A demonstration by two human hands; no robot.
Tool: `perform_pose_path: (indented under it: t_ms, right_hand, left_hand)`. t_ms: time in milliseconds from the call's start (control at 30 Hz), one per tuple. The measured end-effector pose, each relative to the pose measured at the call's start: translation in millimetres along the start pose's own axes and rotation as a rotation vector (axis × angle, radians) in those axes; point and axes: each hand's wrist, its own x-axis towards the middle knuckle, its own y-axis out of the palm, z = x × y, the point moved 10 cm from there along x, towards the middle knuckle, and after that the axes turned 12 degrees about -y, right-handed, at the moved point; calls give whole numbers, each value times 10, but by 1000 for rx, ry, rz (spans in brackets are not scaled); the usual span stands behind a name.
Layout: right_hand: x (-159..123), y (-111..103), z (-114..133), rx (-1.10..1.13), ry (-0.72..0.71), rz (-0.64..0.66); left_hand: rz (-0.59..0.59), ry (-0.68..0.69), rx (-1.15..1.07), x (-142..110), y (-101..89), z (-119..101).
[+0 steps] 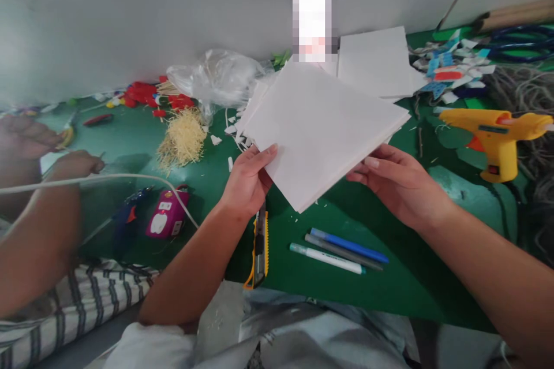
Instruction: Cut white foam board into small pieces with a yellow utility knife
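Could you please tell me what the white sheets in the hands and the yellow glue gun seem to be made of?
White sheets, held by left hand and right hand: probably thin foam board or card, matte, staying flat, with layered edges. Glue gun: apparently moulded plastic, smooth with a slight sheen.

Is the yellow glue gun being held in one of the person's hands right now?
No, the yellow glue gun lies on the green table, while the left hand and right hand hold the stack of white sheets.

1. The sheets at frame centre look like matt white paper, smooth.
2. The table has a green, matt cover.
3. At right, the glue gun is glossy yellow plastic.
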Motion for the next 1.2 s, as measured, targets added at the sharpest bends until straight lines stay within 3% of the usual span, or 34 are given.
perform_pose_path:
  t_ms: [167, 533, 667, 867, 1200]
  right_hand:
    - [48, -77, 6, -22, -18, -34]
    - [-24, 25, 19, 1, -4, 13]
    - [-31, 54, 35, 18, -14, 39]
    - [-34, -19, -47, -13, 61, -26]
    - [-104, 150, -154, -19, 134, 163]
  left_hand:
    - [26, -21, -39, -27, 35, 26]
    - [62, -70, -30, -37, 113, 140]
    - [50, -56, -41, -18, 87, 117]
    - [4, 17, -81, -5, 17, 33]
    - [-21, -15, -92, -41, 32, 61]
